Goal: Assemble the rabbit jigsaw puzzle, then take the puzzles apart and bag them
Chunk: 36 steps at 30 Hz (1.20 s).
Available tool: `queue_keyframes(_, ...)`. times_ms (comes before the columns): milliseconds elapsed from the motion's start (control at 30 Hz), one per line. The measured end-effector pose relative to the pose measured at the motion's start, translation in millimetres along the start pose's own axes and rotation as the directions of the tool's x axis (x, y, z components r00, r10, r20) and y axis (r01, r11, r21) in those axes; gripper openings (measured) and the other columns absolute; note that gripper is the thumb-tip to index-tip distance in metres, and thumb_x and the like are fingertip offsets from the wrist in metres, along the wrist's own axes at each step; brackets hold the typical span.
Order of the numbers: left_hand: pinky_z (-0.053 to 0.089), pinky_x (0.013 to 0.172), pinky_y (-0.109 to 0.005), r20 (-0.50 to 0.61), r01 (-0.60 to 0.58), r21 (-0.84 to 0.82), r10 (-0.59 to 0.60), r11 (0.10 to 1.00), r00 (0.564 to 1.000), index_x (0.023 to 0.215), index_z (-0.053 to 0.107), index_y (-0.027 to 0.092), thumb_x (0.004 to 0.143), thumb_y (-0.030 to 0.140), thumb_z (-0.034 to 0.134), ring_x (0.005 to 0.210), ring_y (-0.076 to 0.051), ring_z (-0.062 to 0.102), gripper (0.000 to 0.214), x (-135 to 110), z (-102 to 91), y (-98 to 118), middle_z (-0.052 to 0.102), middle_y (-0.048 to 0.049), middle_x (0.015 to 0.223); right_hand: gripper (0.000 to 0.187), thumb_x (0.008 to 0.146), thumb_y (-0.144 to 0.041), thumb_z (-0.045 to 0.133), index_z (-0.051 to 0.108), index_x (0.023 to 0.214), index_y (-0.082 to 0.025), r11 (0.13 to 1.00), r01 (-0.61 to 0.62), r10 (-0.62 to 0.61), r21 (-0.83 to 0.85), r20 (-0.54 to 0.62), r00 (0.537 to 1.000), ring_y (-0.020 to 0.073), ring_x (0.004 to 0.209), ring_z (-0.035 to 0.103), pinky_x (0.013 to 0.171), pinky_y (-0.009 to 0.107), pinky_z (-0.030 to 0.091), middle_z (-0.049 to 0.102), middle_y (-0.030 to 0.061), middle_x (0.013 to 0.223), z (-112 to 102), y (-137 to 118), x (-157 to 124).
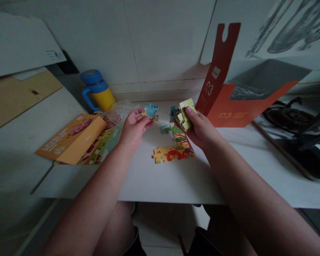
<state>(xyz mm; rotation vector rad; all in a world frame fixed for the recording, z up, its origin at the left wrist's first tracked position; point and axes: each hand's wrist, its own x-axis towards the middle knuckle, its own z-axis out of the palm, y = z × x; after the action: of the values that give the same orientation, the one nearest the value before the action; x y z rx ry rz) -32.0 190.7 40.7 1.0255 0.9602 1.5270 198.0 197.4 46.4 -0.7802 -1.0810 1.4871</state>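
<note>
Between thumb and fingers, my left hand (134,128) pinches a blue and yellow jigsaw puzzle piece (150,111) above the table. A stack of jigsaw puzzle pieces (186,119), pale yellow-green on the side facing me, is gripped in my right hand (200,128). Below the hands lies a partly joined puzzle section (166,154) with a red animal and plants on yellow. A loose piece (164,128) in blue, white and green rests just above it. Another dark blue piece (173,113) is partly hidden behind the stack.
An open orange box (229,110) with a raised flap stands at the right, beside a dark tray with black items (296,142). On the left are an orange booklet or packet (72,137), a colourful sheet (101,145), clear plastic wrap (120,110) and a blue-yellow bottle (97,89).
</note>
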Motion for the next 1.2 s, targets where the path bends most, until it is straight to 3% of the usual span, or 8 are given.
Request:
queue_keyframes(300, 0.056, 0.109, -0.044, 0.296, 0.141, 0.037, -0.145, 0.989, 0.944, 0.116, 0.068, 0.017, 0.085, 0.024, 0.085, 0.104, -0.02, 0.075, 0.036, -14, 17.8, -17, 0.078, -0.0067, 0.107, 0.065, 0.072, -0.064, 0.092, 0.055, 0.111, -0.028, 0.962, 0.086, -0.125, -0.26, -0.137, 0.983, 0.0177, 0.084, 0.07, 0.071, 0.028, 0.058, 0.073, 0.0005, 0.101, 14, 23, -9)
queue_keyframes(433, 0.06, 0.101, -0.042, 0.301, 0.153, 0.064, -0.165, 0.986, 0.939, 0.111, 0.069, 0.018, 0.083, 0.034, 0.088, 0.099, -0.02, 0.075, 0.037, -11, 15.0, -25, 0.078, -0.0061, 0.105, 0.064, 0.076, -0.068, 0.088, 0.06, 0.116, -0.027, 0.965, 0.015, -0.032, -0.263, -0.062, 0.998, 0.0186, 0.088, 0.071, 0.073, 0.028, 0.058, 0.075, 0.0032, 0.104, 14, 27, -9)
queue_keyframes(600, 0.059, 0.091, -0.034, 0.301, 0.099, 0.127, -0.133, 0.987, 0.944, 0.109, 0.074, 0.02, 0.083, 0.044, 0.086, 0.1, -0.02, 0.071, 0.038, -9, 13.9, -30, 0.077, -0.0057, 0.11, 0.052, 0.082, -0.063, 0.087, 0.07, 0.111, -0.023, 0.989, -0.023, 0.049, -0.149, 0.172, 0.984, 0.0194, 0.094, 0.073, 0.083, 0.029, 0.06, 0.078, 0.0068, 0.106, 20, 28, -10)
queue_keyframes(700, 0.057, 0.089, -0.033, 0.214, -0.022, 0.302, -0.045, 0.953, 0.976, 0.117, 0.075, 0.022, 0.091, 0.045, 0.076, 0.102, -0.021, 0.068, 0.034, -4, 7.1, -28, 0.075, -0.0069, 0.114, 0.052, 0.079, -0.062, 0.089, 0.072, 0.108, -0.023, 0.995, -0.023, 0.032, -0.1, 0.097, 0.995, 0.0203, 0.093, 0.075, 0.083, 0.03, 0.061, 0.08, 0.0074, 0.106, 17, 27, -6)
queue_keyframes(833, 0.048, 0.111, -0.042, 0.24, -0.302, 0.695, 0.185, 0.653, 0.953, 0.12, 0.076, 0.022, 0.094, 0.037, 0.071, 0.119, -0.027, 0.063, 0.03, 3, -6.0, -29, 0.069, -0.0116, 0.125, 0.053, 0.074, -0.062, 0.091, 0.071, 0.104, -0.023, 0.994, 0.005, -0.018, -0.108, -0.122, 0.992, 0.0226, 0.088, 0.076, 0.078, 0.034, 0.063, 0.08, 0.0073, 0.104, 5, 26, 3)
queue_keyframes(967, 0.035, 0.124, -0.051, 0.332, -0.368, 0.863, 0.161, 0.347, 0.929, 0.124, 0.073, 0.019, 0.084, 0.043, 0.081, 0.137, -0.037, 0.053, 0.047, 7, -9.7, -39, 0.062, -0.018, 0.138, 0.05, 0.073, -0.058, 0.094, 0.068, 0.098, -0.023, 0.995, -0.049, 0.028, -0.092, -0.216, 0.976, 0.0236, 0.08, 0.076, 0.074, 0.038, 0.065, 0.08, 0.0073, 0.097, -3, 29, 7)
queue_keyframes(1100, 0.025, 0.126, -0.06, 0.322, -0.324, 0.922, 0.047, 0.213, 0.946, 0.122, 0.073, 0.018, 0.081, 0.052, 0.084, 0.148, -0.044, 0.043, 0.053, 11, -4.5, -49, 0.055, -0.023, 0.152, 0.05, 0.073, -0.059, 0.094, 0.068, 0.097, -0.024, 0.987, -0.085, 0.056, -0.134, -0.202, 0.978, 0.0234, 0.079, 0.076, 0.069, 0.037, 0.064, 0.08, 0.0081, 0.096, -4, 35, 6)
queue_keyframes(1200, 0.024, 0.126, -0.061, 0.35, -0.349, 0.915, 0.03, 0.202, 0.936, 0.115, 0.075, 0.019, 0.082, 0.051, 0.084, 0.148, -0.044, 0.043, 0.047, 15, -1.3, -52, 0.055, -0.0232, 0.152, 0.051, 0.073, -0.061, 0.093, 0.069, 0.098, -0.025, 0.978, -0.113, 0.093, -0.176, -0.122, 0.988, 0.024, 0.081, 0.076, 0.067, 0.035, 0.063, 0.08, 0.0083, 0.095, -5, 38, 6)
